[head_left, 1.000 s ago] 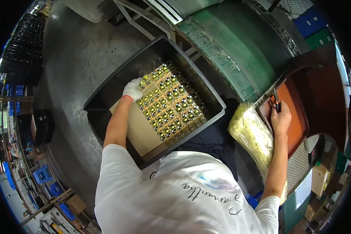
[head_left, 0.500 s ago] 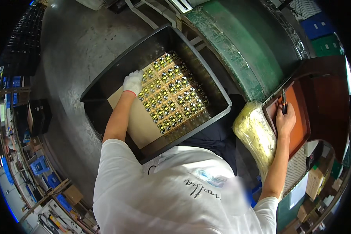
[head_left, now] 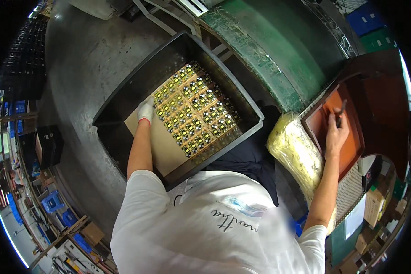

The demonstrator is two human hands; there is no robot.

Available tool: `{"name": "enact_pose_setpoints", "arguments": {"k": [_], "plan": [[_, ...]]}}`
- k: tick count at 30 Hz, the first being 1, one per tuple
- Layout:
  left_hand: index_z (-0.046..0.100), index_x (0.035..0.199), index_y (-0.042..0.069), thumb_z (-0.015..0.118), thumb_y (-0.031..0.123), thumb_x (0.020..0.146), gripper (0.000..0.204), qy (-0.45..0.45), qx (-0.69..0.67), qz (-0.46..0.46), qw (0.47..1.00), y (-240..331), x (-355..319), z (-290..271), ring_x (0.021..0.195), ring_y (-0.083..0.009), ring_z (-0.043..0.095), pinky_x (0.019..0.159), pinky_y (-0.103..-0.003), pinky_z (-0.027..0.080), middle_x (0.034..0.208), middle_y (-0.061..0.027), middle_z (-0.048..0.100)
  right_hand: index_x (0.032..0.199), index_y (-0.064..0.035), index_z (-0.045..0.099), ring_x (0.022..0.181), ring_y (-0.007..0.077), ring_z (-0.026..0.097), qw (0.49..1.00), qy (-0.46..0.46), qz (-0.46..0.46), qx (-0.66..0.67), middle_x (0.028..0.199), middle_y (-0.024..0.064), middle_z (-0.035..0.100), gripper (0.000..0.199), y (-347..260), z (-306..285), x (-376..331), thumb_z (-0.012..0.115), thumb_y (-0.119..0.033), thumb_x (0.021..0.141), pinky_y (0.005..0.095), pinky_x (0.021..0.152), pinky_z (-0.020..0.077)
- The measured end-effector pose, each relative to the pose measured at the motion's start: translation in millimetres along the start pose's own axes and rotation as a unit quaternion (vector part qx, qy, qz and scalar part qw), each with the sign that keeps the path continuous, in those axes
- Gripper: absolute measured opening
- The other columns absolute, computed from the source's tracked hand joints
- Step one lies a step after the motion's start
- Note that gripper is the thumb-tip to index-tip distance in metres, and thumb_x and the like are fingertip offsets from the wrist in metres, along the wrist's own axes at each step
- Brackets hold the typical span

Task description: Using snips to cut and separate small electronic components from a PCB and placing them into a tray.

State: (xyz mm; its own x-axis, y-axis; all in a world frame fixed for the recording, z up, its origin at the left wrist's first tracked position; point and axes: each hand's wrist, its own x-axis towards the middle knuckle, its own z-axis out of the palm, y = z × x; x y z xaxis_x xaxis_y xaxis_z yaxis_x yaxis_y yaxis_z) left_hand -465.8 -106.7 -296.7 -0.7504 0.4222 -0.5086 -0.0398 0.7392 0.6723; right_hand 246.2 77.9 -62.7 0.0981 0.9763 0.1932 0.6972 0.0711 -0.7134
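My left hand (head_left: 145,111), in a white glove, rests on the edge of a brown cardboard sheet (head_left: 162,148) inside a large black bin (head_left: 123,91). Rows of small yellow and black components (head_left: 194,109) lie on the sheet to the right of that hand. My right hand (head_left: 335,134) is bare and holds a dark pen (head_left: 340,112) over an orange-brown tray (head_left: 351,132) at the right. A yellowish plastic-wrapped bundle (head_left: 294,153) lies between the bin and the tray.
A green conveyor-like surface (head_left: 278,59) runs behind the bin. Grey concrete floor (head_left: 77,59) lies to the left, with dark crates (head_left: 47,146) and blue boxes (head_left: 52,201) along the left rim. Cardboard boxes (head_left: 374,205) sit at the lower right.
My left hand has stayed at the cardboard sheet's edge. My right hand with the pen has stayed over the orange tray. The view has shifted slightly as my head moved.
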Motion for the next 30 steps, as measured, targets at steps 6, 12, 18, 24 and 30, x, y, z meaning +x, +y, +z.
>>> {"name": "enact_pose_setpoints", "arguments": {"k": [6, 12, 18, 24, 30], "plan": [[0.077, 0.126, -0.006, 0.076, 0.037, 0.099, 0.051, 0.123, 0.178, 0.261, 0.941, 71.4, -34.1, 0.4, 0.101, -0.0276, 0.078, 0.09, -0.041, 0.06, 0.11, -0.0174, 0.082, 0.137, 0.0041, 0.068, 0.084, 0.0183, 0.064, 0.92, 0.025, 0.104, 0.377, 0.101, 0.0064, 0.072, 0.033, 16.8, -26.3, 27.8, 0.059, -0.019, 0.115, 0.0346, 0.078, 0.0545], [0.077, 0.122, -0.005, 0.073, 0.005, 0.101, 0.024, 0.009, -0.196, 0.307, 0.931, 251.3, -180.2, -10.4, 0.078, -0.0113, 0.073, 0.071, -0.027, 0.06, 0.1, -0.009, 0.08, 0.142, 0.0059, 0.063, 0.087, 0.0185, 0.064, 0.807, 0.018, 0.197, 0.557, 0.104, 0.0078, 0.07, 0.041, 29.7, -43.1, 34.7, 0.059, -0.025, 0.115, 0.0348, 0.079, 0.0555], [0.077, 0.123, -0.005, 0.075, 0.006, 0.102, 0.024, -0.032, -0.212, 0.469, 0.857, 412.9, -231.8, 25.3, 0.081, -0.0151, 0.074, 0.072, -0.031, 0.062, 0.099, -0.0093, 0.079, 0.139, 0.0029, 0.064, 0.086, 0.0199, 0.066, 0.787, -0.022, 0.188, 0.587, 0.101, 0.0071, 0.07, 0.042, 36.9, -41.0, 27.8, 0.059, -0.031, 0.115, 0.0356, 0.075, 0.0571], [0.06, 0.149, -0.008, 0.071, 0.025, 0.108, 0.054, -0.33, -0.167, 0.324, 0.871, 512.9, -197.8, 129.6, 0.111, -0.0345, 0.078, 0.097, -0.046, 0.065, 0.131, -0.026, 0.075, 0.136, 0.0016, 0.065, 0.079, 0.0204, 0.067, 0.763, -0.021, 0.227, 0.605, 0.097, 0.0076, 0.07, 0.039, 17.9, -47.1, 26.9, 0.06, -0.031, 0.114, 0.0367, 0.072, 0.0572], [0.061, 0.139, -0.003, 0.065, 0.023, 0.106, 0.042, -0.264, 0.019, 0.325, 0.908, 502.7, -85.6, 291.4, 0.132, -0.039, 0.066, 0.112, -0.051, 0.055, 0.143, -0.0264, 0.068, 0.13, 0.002, 0.064, 0.079, 0.0209, 0.066, 0.753, -0.007, 0.254, 0.606, 0.094, 0.0093, 0.069, 0.033, 15.8, -51.3, 29.3, 0.058, -0.027, 0.115, 0.0404, 0.072, 0.0602]]}}
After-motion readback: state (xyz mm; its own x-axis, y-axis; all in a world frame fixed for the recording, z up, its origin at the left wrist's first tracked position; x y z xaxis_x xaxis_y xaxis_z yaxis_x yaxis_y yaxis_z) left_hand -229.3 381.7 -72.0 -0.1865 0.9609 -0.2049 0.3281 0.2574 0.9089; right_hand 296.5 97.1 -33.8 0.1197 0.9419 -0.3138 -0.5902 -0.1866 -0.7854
